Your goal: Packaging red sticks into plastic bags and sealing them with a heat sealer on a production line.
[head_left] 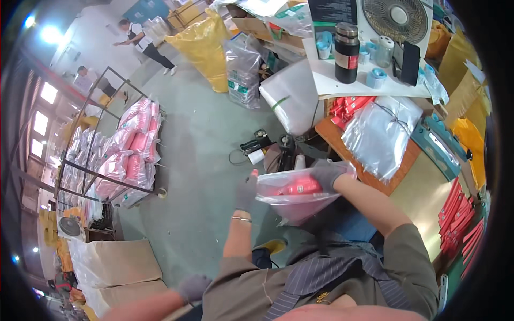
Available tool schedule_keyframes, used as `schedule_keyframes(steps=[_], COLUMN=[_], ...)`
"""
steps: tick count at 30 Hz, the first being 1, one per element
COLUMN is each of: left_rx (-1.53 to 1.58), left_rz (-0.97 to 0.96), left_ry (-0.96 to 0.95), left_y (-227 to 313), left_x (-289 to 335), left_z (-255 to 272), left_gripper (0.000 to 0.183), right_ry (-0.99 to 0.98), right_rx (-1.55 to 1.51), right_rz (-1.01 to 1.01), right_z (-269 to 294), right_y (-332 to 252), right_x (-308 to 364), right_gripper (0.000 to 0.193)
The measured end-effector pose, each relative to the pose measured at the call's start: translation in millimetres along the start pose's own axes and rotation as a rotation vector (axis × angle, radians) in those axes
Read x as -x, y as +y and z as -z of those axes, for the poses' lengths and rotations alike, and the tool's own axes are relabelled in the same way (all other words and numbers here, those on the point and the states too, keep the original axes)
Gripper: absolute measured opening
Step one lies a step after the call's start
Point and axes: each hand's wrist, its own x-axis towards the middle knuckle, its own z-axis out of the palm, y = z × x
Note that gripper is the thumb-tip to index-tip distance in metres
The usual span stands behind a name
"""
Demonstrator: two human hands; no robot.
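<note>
Both my hands wear grey gloves with bare fingertips. A clear plastic bag (300,206) with red packages (300,186) inside hangs in front of me above the floor. My right hand (327,174) closes on its upper right edge, next to the red packages. My left hand (246,192) is upright at the bag's left edge, one bare fingertip pointing up; it appears closed on the film there, with most of its fingers hidden. A metal bracelet (241,218) circles my left wrist. Beneath the bag stands a stool (274,160), mostly covered.
A co-worker's gloved hand (194,289) reaches in at lower left. Tied clear bags (383,131) lie on the brown board at right, beside red packages (456,214). A black thermos (347,56) and fan (396,18) stand behind. At left, a metal cart (101,174) carries pink-filled bags.
</note>
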Motion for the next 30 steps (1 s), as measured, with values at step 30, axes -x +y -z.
schedule_keyframes(steps=[30], left_rx=[0.002], left_rz=[-1.112], left_ry=[-0.864], left_y=[223.3], left_x=[181.6], left_z=[-296.5], left_gripper=[0.031], right_ry=[0.986], right_rx=[-0.343], right_rz=[-1.838], right_z=[-128.6], right_y=[210.4], right_x=[554.4], right_gripper=[0.107])
